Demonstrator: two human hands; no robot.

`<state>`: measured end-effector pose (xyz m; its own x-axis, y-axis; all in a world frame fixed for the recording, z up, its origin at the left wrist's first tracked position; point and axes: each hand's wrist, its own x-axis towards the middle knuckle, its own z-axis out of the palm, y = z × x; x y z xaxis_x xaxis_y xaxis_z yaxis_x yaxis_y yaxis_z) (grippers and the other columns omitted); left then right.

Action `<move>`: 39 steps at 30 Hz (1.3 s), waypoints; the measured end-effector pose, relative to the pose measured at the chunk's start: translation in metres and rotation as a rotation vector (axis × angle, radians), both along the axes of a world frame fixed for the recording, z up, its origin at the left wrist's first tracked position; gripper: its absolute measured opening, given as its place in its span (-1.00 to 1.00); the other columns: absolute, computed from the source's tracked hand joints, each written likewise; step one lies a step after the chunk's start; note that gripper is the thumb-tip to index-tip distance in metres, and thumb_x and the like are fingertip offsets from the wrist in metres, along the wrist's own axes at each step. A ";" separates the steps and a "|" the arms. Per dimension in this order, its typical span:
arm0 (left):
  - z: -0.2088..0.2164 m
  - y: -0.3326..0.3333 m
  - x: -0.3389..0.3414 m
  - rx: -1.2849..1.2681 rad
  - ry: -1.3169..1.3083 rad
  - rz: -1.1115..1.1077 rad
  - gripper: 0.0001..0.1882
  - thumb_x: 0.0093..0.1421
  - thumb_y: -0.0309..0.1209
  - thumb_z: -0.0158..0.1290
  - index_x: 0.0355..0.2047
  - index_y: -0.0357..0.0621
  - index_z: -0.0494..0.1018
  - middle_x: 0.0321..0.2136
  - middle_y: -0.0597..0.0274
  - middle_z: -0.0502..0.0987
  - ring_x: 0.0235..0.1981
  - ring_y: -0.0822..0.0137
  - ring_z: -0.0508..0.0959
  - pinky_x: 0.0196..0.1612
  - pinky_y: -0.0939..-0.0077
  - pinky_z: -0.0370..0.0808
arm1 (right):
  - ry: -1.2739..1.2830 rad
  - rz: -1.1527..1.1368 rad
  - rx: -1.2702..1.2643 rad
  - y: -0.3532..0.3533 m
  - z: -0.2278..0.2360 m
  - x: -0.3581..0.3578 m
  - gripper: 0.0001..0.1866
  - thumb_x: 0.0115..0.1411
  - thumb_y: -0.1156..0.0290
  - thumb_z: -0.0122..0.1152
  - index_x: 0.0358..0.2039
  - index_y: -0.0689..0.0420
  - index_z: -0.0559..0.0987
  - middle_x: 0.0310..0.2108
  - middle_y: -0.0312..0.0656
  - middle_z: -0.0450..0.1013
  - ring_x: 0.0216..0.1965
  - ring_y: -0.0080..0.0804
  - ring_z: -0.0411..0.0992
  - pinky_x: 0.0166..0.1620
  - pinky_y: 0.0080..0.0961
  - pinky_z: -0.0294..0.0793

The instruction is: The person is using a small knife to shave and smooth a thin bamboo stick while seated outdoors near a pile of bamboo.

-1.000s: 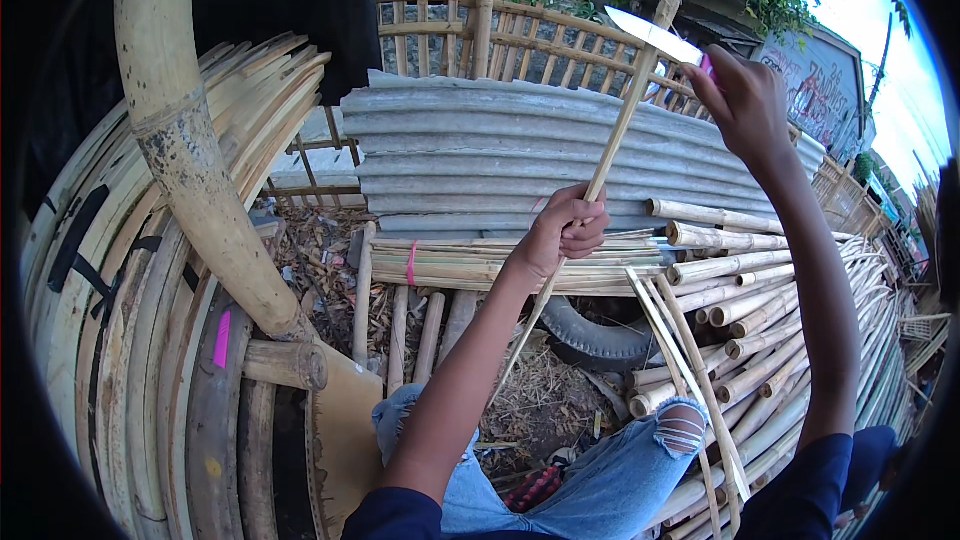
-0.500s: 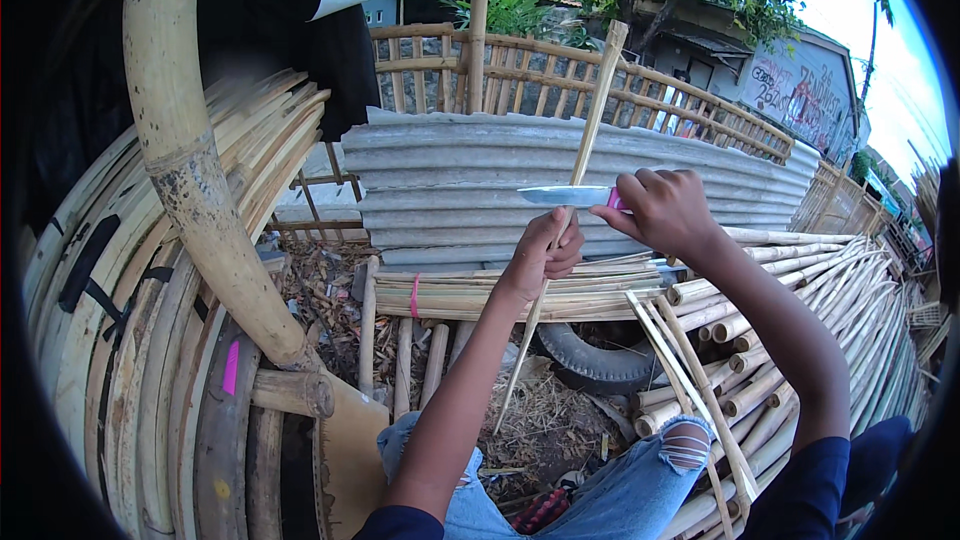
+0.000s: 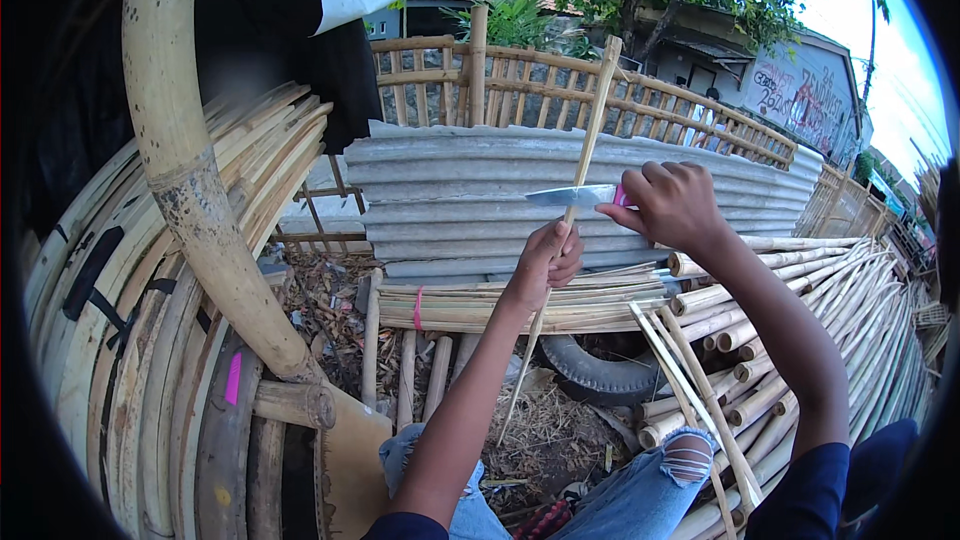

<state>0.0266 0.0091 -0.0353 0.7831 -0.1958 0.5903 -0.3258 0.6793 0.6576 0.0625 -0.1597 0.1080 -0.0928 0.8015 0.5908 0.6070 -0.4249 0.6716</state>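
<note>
My left hand (image 3: 548, 266) is closed around a long split bamboo strip (image 3: 595, 120), which stands nearly upright and leans a little to the right at its top. The strip's thin lower end reaches down toward the ground between my knees. In my right hand (image 3: 672, 204) is a knife (image 3: 570, 196) with a pink handle. Its blade points left and lies across the strip just above my left hand, touching or very close to it.
A thick bamboo post (image 3: 190, 180) rises at the left beside stacked split bamboo (image 3: 130, 390). Corrugated sheeting (image 3: 440, 190) stands ahead, below a bamboo fence (image 3: 520, 70). A tied bamboo bundle (image 3: 480, 308) lies above a tyre (image 3: 600, 370). Bamboo poles (image 3: 800, 320) are piled at right.
Both hands, the knife and the strip stay in nearly the same pose, with the blade tilted slightly differently. The whole view has shifted a little, so the surroundings sit lower.
</note>
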 end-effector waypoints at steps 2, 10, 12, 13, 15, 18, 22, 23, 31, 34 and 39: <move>0.000 0.004 -0.001 -0.015 -0.001 0.033 -0.56 0.26 0.05 -0.17 -0.49 -0.08 0.18 -0.76 0.51 0.04 -0.80 0.71 -0.02 -0.77 0.79 -0.12 | 0.078 -0.037 0.022 0.005 -0.019 -0.005 -0.54 0.08 -0.08 0.15 -0.68 0.01 0.35 -0.79 -0.36 0.25 -0.79 -0.45 0.32 -0.71 -0.50 0.22; 0.003 -0.006 0.005 -0.055 -0.003 0.030 -0.68 0.25 -0.13 -0.14 -0.49 -0.08 0.18 -0.74 0.50 0.06 -0.80 0.70 -0.01 -0.78 0.79 -0.11 | 0.054 -0.094 0.134 0.000 0.010 0.011 -0.51 0.12 -0.13 0.07 -0.69 0.00 0.38 -0.80 -0.33 0.32 -0.81 -0.45 0.33 -0.74 -0.53 0.24; -0.001 0.002 0.001 -0.060 -0.002 0.045 -0.68 0.25 -0.13 -0.14 -0.49 -0.08 0.18 -0.75 0.50 0.06 -0.80 0.70 -0.01 -0.79 0.79 -0.11 | 0.201 -0.099 0.075 0.009 -0.009 0.002 -0.54 0.13 -0.09 0.08 -0.65 0.03 0.37 -0.74 -0.30 0.37 -0.77 -0.42 0.35 -0.70 -0.45 0.26; -0.003 0.001 0.002 -0.071 -0.001 0.043 -0.68 0.26 -0.13 -0.14 -0.50 -0.07 0.18 -0.75 0.50 0.06 -0.80 0.70 -0.01 -0.79 0.79 -0.11 | 0.143 -0.079 -0.042 0.005 -0.021 0.004 -0.54 0.14 -0.08 0.07 -0.65 0.03 0.37 -0.76 -0.31 0.34 -0.78 -0.40 0.34 -0.69 -0.45 0.27; -0.003 -0.004 0.003 -0.044 0.006 0.067 -0.68 0.26 -0.13 -0.14 -0.50 -0.07 0.18 -0.75 0.50 0.06 -0.80 0.70 -0.01 -0.79 0.79 -0.11 | 0.066 -0.058 -0.017 0.004 -0.012 0.009 -0.53 0.12 -0.10 0.08 -0.66 0.02 0.37 -0.79 -0.33 0.30 -0.79 -0.42 0.33 -0.69 -0.46 0.25; 0.001 -0.006 0.001 -0.008 0.033 0.128 -0.68 0.25 -0.13 -0.13 -0.50 -0.07 0.18 -0.75 0.50 0.07 -0.81 0.70 -0.01 -0.79 0.79 -0.10 | 0.118 -0.100 0.288 0.005 0.040 0.021 -0.55 0.13 -0.08 0.07 -0.64 0.03 0.40 -0.78 -0.29 0.34 -0.77 -0.38 0.34 -0.69 -0.43 0.22; -0.001 0.000 -0.002 -0.012 0.008 0.163 -0.68 0.26 -0.14 -0.14 -0.50 -0.07 0.18 -0.76 0.49 0.07 -0.82 0.69 -0.01 -0.79 0.78 -0.10 | 0.127 -0.014 0.188 0.013 0.024 0.010 -0.55 0.14 -0.10 0.04 -0.64 0.01 0.43 -0.82 -0.29 0.33 -0.80 -0.36 0.35 -0.73 -0.43 0.23; -0.003 0.000 -0.001 -0.021 0.002 0.159 -0.69 0.27 -0.15 -0.14 -0.50 -0.07 0.18 -0.76 0.49 0.07 -0.82 0.69 -0.01 -0.79 0.78 -0.10 | 0.065 0.006 0.037 0.013 0.010 0.004 -0.53 0.13 -0.12 0.05 -0.65 0.02 0.43 -0.83 -0.28 0.32 -0.80 -0.34 0.35 -0.73 -0.41 0.24; 0.007 -0.013 -0.012 0.024 0.045 0.365 -0.71 0.27 -0.18 -0.13 -0.49 -0.07 0.19 -0.75 0.50 0.08 -0.81 0.69 0.00 -0.78 0.76 -0.09 | 0.196 -0.103 0.344 0.006 0.065 0.009 -0.54 0.16 -0.05 0.04 -0.65 0.06 0.46 -0.81 -0.23 0.35 -0.76 -0.25 0.37 -0.66 -0.37 0.28; -0.001 -0.005 -0.013 0.001 0.043 0.335 -0.75 0.25 -0.22 -0.07 -0.49 -0.02 0.18 -0.71 0.54 0.12 -0.77 0.74 0.06 -0.76 0.82 -0.05 | 0.148 -0.075 -0.058 0.010 0.016 -0.001 -0.55 0.13 -0.10 0.05 -0.61 0.03 0.44 -0.82 -0.27 0.34 -0.78 -0.30 0.37 -0.67 -0.40 0.30; 0.007 -0.012 -0.011 0.015 0.056 0.331 -0.73 0.25 -0.22 -0.09 -0.51 -0.03 0.18 -0.73 0.54 0.11 -0.78 0.73 0.06 -0.76 0.81 -0.04 | 0.177 -0.054 0.227 0.002 0.043 0.009 -0.52 0.13 -0.08 0.06 -0.66 0.07 0.42 -0.79 -0.23 0.35 -0.75 -0.28 0.37 -0.66 -0.40 0.28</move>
<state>0.0158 -0.0030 -0.0285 0.8368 0.0660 0.5435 -0.4902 0.5325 0.6901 0.0714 -0.1574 0.1511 0.0665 0.6479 0.7588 0.6788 -0.5867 0.4415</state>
